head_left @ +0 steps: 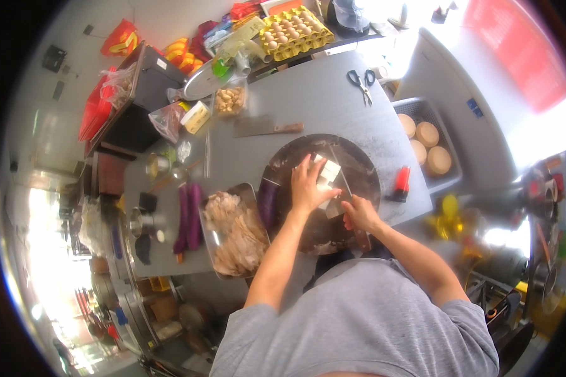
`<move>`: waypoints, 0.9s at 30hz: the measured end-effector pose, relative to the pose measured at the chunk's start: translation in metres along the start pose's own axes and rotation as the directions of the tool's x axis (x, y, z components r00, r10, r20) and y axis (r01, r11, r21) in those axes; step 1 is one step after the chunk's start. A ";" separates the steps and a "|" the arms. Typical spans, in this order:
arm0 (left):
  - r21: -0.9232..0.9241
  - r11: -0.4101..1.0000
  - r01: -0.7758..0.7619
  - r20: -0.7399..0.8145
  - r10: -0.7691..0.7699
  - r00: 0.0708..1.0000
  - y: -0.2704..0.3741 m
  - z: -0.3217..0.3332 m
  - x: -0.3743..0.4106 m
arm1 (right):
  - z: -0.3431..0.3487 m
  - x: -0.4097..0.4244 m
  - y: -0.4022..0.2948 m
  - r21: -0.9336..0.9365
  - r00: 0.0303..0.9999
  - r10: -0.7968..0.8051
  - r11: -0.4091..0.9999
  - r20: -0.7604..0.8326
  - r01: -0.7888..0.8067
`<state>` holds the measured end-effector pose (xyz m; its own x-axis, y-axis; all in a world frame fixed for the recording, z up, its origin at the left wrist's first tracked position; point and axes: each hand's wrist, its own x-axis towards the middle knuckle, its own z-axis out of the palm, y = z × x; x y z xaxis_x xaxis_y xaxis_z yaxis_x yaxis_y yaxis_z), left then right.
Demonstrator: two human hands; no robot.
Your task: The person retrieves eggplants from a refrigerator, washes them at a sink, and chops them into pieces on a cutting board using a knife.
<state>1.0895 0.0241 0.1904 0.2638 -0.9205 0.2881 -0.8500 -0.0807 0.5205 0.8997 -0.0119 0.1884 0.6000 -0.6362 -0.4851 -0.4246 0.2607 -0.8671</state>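
Note:
White blocks that look like cut tofu [329, 171] lie on a dark round chopping board [306, 238]. My left hand [307, 184] rests over them with spread fingers, its fingertips on their left side and its thumb near the blade. My right hand [361, 213] grips the wooden handle of a cleaver [338, 203], whose blade stands along the right side of the blocks. Part of the blocks is hidden under my left hand. A purple eggplant [267, 203] lies at the board's left edge. Beyond the board a second cleaver [269, 127] lies flat on the grey table.
A metal tray of pale, shredded-looking food [238, 235] stands left of the board, beside more eggplants [195, 217]. Scissors [362, 86] lie at the far right; a red-and-black object [402, 184] is near the right edge. A basket [453, 162] holds round pale items. Egg trays [295, 33] stand beyond.

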 end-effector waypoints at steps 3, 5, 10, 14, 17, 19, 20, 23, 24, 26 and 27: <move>-0.150 0.989 -0.006 -0.084 -0.006 0.996 -0.010 0.003 -0.005 | 0.027 -0.002 -0.003 0.029 1.000 -0.009 1.000 -0.026 0.010; -0.186 0.982 -0.031 -0.109 0.011 0.994 -0.009 0.004 -0.007 | 0.031 -0.005 -0.009 -0.019 0.998 -0.018 1.000 -0.053 0.017; -0.206 0.972 -0.114 -0.155 0.083 0.984 0.002 0.004 -0.003 | 0.035 -0.019 -0.009 0.025 0.990 -0.040 0.999 -0.137 0.044; -0.192 0.959 -0.208 -0.155 0.180 0.971 0.022 -0.002 0.011 | 0.031 -0.034 -0.014 0.128 0.981 -0.025 0.990 -0.191 0.050; -0.199 0.933 -0.298 -0.097 0.284 0.954 0.055 0.001 0.028 | 0.012 -0.056 -0.019 0.254 0.963 -0.013 0.964 -0.269 0.084; -0.190 0.886 -0.422 -0.077 0.415 0.907 0.092 0.014 0.040 | -0.008 -0.073 -0.006 0.289 0.924 -0.062 0.940 -0.376 0.181; -0.210 0.860 -0.465 -0.064 0.463 0.884 0.114 0.020 0.044 | -0.020 -0.085 -0.002 0.265 0.896 -0.083 0.940 -0.436 0.216; -0.262 0.779 -0.569 0.002 0.590 0.807 0.198 0.051 0.049 | -0.066 -0.132 0.024 0.278 0.802 -0.095 0.909 -0.590 0.312; -0.327 0.723 -0.608 -0.004 0.643 0.766 0.233 0.063 0.047 | -0.083 -0.151 0.035 0.309 0.764 -0.069 0.888 -0.641 0.340; -0.422 0.613 -0.668 -0.005 0.735 0.678 0.314 0.092 0.038 | -0.124 -0.204 0.053 0.341 0.676 -0.026 0.848 -0.737 0.405; -0.469 0.547 -0.694 -0.013 0.781 0.625 0.355 0.105 0.029 | -0.142 -0.236 0.059 0.335 0.619 -0.010 0.833 -0.785 0.440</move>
<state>0.7475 -0.0716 0.2995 -0.4930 -0.6330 0.5969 -0.4342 0.7735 0.4617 0.6367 0.0508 0.2683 -0.1568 -0.9668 -0.2019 0.1375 0.1811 -0.9738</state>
